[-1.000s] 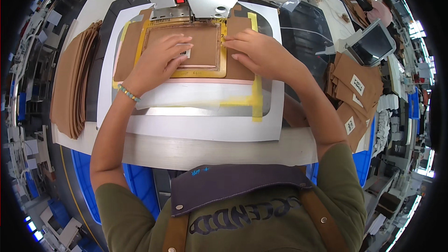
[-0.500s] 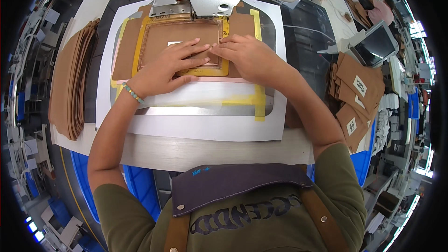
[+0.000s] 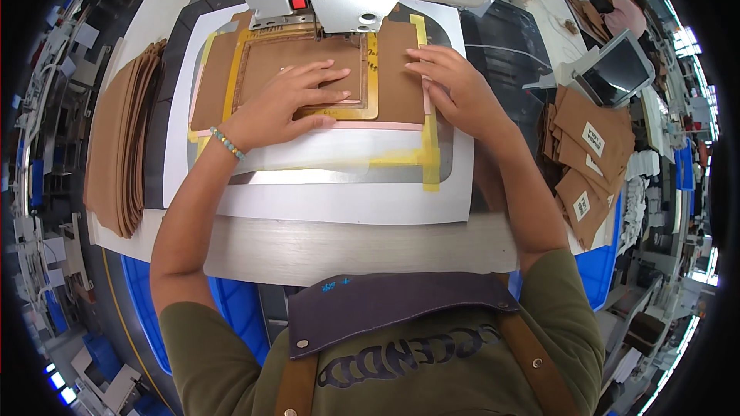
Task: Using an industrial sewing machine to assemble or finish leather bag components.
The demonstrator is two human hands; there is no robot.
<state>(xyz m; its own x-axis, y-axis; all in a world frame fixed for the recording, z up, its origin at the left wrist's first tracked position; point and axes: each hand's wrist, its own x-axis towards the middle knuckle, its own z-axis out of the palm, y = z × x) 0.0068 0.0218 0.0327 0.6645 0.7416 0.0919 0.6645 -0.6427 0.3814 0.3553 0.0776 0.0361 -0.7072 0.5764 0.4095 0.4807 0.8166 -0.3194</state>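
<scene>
My left hand lies spread over a brown fabric piece and the near part of a yellow-edged rectangular frame. A small white patch shows partly beside its fingers; the rest is hidden. At the fabric's right edge, beside a strip of yellow tape, is my right hand. Its fingers are slightly bent and apart, the fingertips on or just over that edge, with nothing seen gripped. The white head of a sewing machine stands just beyond the frame, its needle area over the frame's far side.
Brown fabric pieces are stacked at the left. Brown pieces with white labels lie at the right, below a small screen. A white sheet surrounds the work area. Blue bins stand under the table edge.
My right hand has moved right, from beside my left fingers on the frame to the fabric's right edge, and its fingers have spread. My left hand stays nearly in place.
</scene>
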